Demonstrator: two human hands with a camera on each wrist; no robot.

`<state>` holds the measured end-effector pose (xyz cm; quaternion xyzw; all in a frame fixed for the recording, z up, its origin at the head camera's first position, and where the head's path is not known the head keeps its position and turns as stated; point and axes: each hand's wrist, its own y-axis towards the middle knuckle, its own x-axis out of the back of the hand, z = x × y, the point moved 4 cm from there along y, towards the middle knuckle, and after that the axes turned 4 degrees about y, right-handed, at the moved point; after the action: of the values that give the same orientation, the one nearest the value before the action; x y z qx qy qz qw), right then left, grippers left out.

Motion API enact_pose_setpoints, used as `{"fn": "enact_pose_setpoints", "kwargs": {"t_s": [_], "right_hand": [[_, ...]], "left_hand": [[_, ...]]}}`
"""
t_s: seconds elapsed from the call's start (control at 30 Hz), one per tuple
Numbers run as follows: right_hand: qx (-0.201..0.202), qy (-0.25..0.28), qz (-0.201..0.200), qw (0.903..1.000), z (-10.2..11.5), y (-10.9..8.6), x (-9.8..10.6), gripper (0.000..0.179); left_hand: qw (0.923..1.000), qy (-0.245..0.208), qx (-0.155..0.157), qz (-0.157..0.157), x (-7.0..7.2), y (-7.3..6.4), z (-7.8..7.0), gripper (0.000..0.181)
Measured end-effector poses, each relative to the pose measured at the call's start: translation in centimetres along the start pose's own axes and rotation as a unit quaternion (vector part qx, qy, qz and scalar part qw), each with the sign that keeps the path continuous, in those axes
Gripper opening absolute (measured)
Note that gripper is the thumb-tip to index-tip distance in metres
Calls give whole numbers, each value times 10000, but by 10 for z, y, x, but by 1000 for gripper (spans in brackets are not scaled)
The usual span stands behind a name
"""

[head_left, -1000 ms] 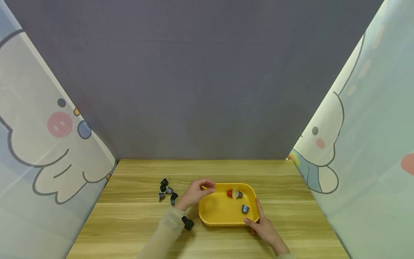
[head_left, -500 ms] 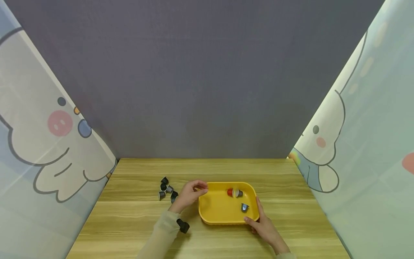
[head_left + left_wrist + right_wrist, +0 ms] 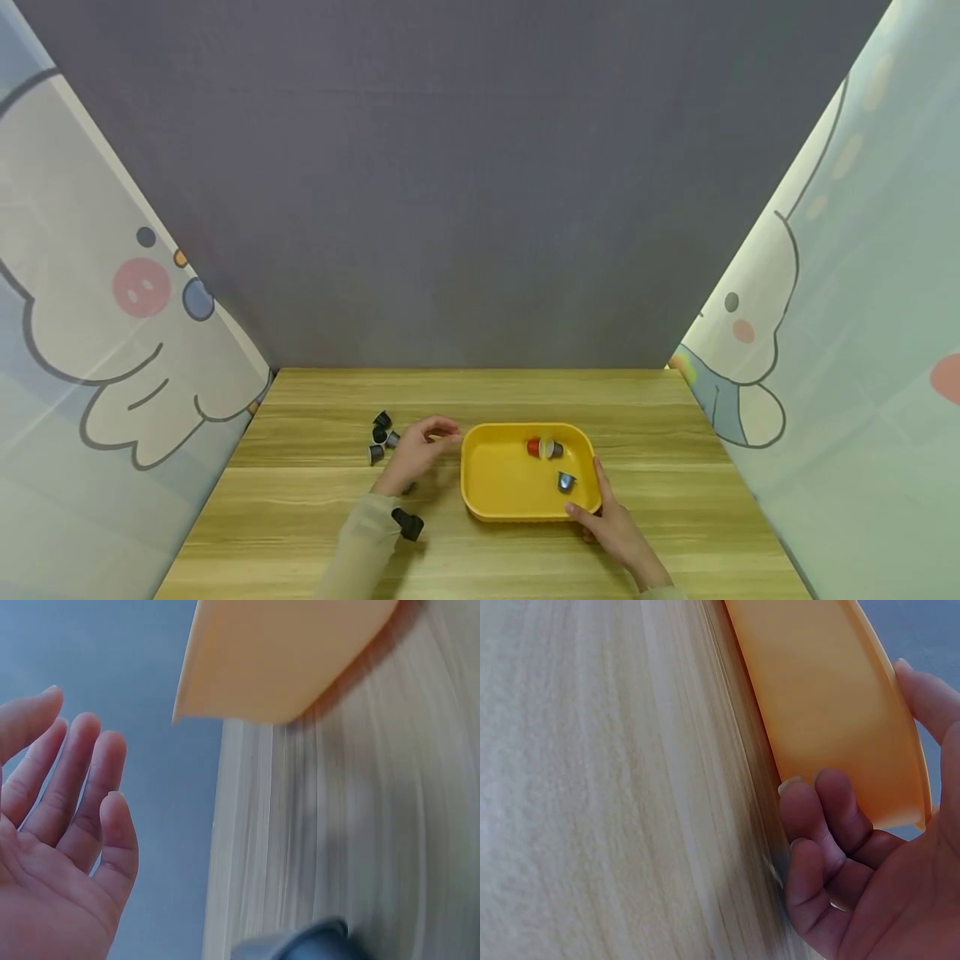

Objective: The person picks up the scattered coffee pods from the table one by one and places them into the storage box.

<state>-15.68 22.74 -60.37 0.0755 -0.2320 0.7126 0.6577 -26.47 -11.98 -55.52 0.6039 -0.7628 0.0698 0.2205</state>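
Observation:
A yellow plastic tray stands on the table, with a red coffee capsule, a grey one with a pale lid and a blue-grey one lying in its right half. My right hand grips the tray's front right corner, thumb at the rim and fingers along the outer wall. Just left of the tray hovers my left hand, relaxed; its palm shows nothing held. Several dark coffee capsules lie loose beside it, some hidden behind hand and wrist.
A wooden table bears everything. A dark grey panel rises behind it, and cartoon-printed curtains close in both sides. A black device is strapped on my left wrist.
My left hand has moved left, from over the tray's left edge to outside it, covering some loose capsules. My right hand and the tray have stayed put.

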Motion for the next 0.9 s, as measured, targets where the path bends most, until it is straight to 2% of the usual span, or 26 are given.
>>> {"fn": "enact_pose_setpoints", "kwargs": {"t_s": [0.17, 0.4, 0.63, 0.77, 0.9], "right_hand": [[-13, -7, 10, 10000, -1, -1, 0, 103], [29, -48, -13, 10000, -1, 0, -1, 102], [3, -18, -19, 10000, -3, -1, -2, 104], [12, 10, 4, 10000, -4, 1, -1, 103], [45, -4, 28, 10000, -3, 2, 0, 103]], "left_hand": [[9992, -39, 331, -229, 13, -7, 7, 16], [9983, 63, 316, -493, 29, -16, 22, 17], [9959, -469, 467, -615, 41, -27, 36, 22], [9956, -355, 536, -681, 47, -34, 41, 25], [9931, -328, 760, -833, 53, -42, 45, 25]]}}
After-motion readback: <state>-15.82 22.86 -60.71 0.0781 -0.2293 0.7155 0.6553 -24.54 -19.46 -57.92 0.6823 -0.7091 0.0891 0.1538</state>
